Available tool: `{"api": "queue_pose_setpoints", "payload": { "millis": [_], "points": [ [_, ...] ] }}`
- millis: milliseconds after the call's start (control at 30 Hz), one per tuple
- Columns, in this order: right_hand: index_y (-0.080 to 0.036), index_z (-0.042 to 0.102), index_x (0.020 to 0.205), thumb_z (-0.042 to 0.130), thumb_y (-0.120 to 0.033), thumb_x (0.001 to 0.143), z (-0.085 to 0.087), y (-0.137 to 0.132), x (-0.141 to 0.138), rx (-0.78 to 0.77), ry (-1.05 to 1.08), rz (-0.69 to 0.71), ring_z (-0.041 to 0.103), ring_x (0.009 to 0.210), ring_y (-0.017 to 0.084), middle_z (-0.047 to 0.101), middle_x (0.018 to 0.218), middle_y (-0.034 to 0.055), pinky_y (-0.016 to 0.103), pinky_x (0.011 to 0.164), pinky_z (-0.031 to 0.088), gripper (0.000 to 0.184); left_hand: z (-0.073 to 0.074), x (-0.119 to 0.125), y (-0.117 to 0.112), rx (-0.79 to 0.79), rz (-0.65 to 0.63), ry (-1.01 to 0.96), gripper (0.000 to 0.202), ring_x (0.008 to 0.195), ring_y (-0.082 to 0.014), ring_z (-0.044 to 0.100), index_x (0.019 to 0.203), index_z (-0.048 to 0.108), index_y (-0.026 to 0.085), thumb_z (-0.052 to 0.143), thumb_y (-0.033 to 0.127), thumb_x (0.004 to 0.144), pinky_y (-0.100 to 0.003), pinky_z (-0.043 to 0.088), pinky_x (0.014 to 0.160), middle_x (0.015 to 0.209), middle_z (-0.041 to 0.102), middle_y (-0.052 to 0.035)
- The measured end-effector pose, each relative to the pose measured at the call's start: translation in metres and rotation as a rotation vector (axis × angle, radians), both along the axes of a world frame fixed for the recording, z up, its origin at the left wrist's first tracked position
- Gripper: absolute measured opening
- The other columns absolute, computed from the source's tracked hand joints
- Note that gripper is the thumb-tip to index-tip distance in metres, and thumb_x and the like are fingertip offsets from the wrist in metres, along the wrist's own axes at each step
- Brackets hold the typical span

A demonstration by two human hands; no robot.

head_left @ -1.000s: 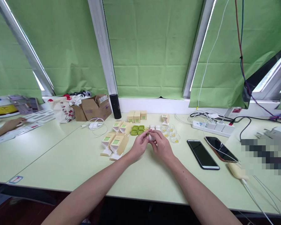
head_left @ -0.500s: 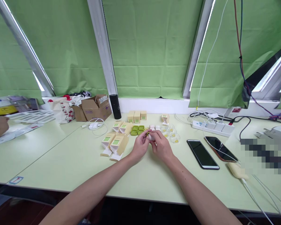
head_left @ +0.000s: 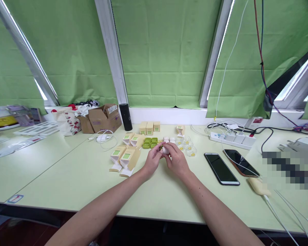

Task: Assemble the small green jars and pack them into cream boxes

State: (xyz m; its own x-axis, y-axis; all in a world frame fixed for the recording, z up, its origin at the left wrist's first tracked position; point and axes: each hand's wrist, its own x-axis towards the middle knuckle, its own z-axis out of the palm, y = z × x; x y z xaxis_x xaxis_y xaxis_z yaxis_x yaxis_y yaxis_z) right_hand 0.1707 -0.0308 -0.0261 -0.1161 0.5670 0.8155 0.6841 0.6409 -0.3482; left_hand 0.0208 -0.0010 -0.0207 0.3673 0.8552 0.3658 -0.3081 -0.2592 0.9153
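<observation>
My left hand (head_left: 152, 160) and my right hand (head_left: 177, 159) meet over the pale green table (head_left: 66, 177), both pinched on a small white object (head_left: 165, 149) with a yellow-green bit at its left side. Just behind them lie several green lids (head_left: 150, 142) and several clear little cups (head_left: 187, 145) with yellow dots. To the left of my left hand lie open beige cartons with green squares (head_left: 125, 155). Three closed beige boxes (head_left: 150, 127) stand in a row further back.
Two phones (head_left: 221, 164) lie to the right, with a white power strip (head_left: 231, 137) and cables behind. A black bottle (head_left: 125, 117), cardboard boxes (head_left: 101, 118) and a printed bag (head_left: 68, 122) stand at the back left. White trays (head_left: 37, 128) lie far left.
My hands stay closed on the small white object with slight finger shifts. The other person's hand at the far left has withdrawn out of view. The view has shifted slightly.
</observation>
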Motion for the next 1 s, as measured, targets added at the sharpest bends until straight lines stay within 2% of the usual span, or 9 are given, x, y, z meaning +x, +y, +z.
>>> {"api": "queue_pose_setpoints", "payload": {
  "millis": [100, 167, 333, 700, 1000],
  "points": [
    [-0.023, 0.054, 0.143, 0.052, -0.007, 0.091, -0.0044, 0.0017, 0.0012, -0.023, -0.001, -0.002, 0.067, 0.121, 0.029, 0.064, 0.135, 0.0154, 0.045, 0.092, 0.065, 0.054, -0.0031, 0.0006, 0.0026, 0.033, 0.013, 0.002, 0.061, 0.134, -0.0313, 0.062, 0.138, 0.065, 0.014, 0.081, 0.044, 0.087, -0.045, 0.051, 0.115, 0.147, 0.064, -0.0180],
    [-0.023, 0.053, 0.144, 0.051, -0.005, 0.089, -0.0054, 0.0018, 0.0015, -0.028, -0.002, 0.004, 0.066, 0.122, 0.029, 0.063, 0.136, 0.0154, 0.045, 0.093, 0.065, 0.058, -0.0037, 0.0018, 0.0038, 0.046, 0.045, 0.020, 0.063, 0.137, -0.0315, 0.060, 0.136, 0.066, 0.014, 0.084, 0.044, 0.084, -0.046, 0.047, 0.119, 0.146, 0.064, -0.0183],
    [-0.022, 0.055, 0.141, 0.053, -0.004, 0.087, -0.0019, -0.0011, 0.0012, -0.023, -0.006, 0.049, 0.065, 0.125, 0.029, 0.063, 0.136, 0.0153, 0.046, 0.097, 0.064, 0.057, -0.0005, 0.0015, 0.0038, 0.034, 0.038, 0.046, 0.061, 0.126, -0.0292, 0.066, 0.137, 0.065, 0.013, 0.082, 0.044, 0.086, -0.046, 0.052, 0.112, 0.136, 0.070, -0.0179],
    [-0.022, 0.062, 0.131, 0.050, -0.003, 0.091, -0.0034, 0.0013, 0.0016, 0.017, 0.014, 0.049, 0.068, 0.121, 0.027, 0.066, 0.131, 0.0146, 0.043, 0.094, 0.065, 0.046, -0.0034, -0.0011, 0.0062, 0.019, 0.012, 0.021, 0.060, 0.130, -0.0289, 0.063, 0.134, 0.067, 0.014, 0.083, 0.045, 0.085, -0.043, 0.051, 0.112, 0.140, 0.067, -0.0168],
    [-0.022, 0.064, 0.131, 0.049, -0.004, 0.092, -0.0003, -0.0001, 0.0011, 0.019, 0.009, 0.036, 0.069, 0.118, 0.027, 0.068, 0.129, 0.0146, 0.045, 0.094, 0.065, 0.045, -0.0028, -0.0006, 0.0063, 0.014, 0.010, 0.008, 0.060, 0.129, -0.0293, 0.064, 0.133, 0.068, 0.015, 0.084, 0.045, 0.084, -0.044, 0.052, 0.112, 0.139, 0.068, -0.0169]
  ]
}}
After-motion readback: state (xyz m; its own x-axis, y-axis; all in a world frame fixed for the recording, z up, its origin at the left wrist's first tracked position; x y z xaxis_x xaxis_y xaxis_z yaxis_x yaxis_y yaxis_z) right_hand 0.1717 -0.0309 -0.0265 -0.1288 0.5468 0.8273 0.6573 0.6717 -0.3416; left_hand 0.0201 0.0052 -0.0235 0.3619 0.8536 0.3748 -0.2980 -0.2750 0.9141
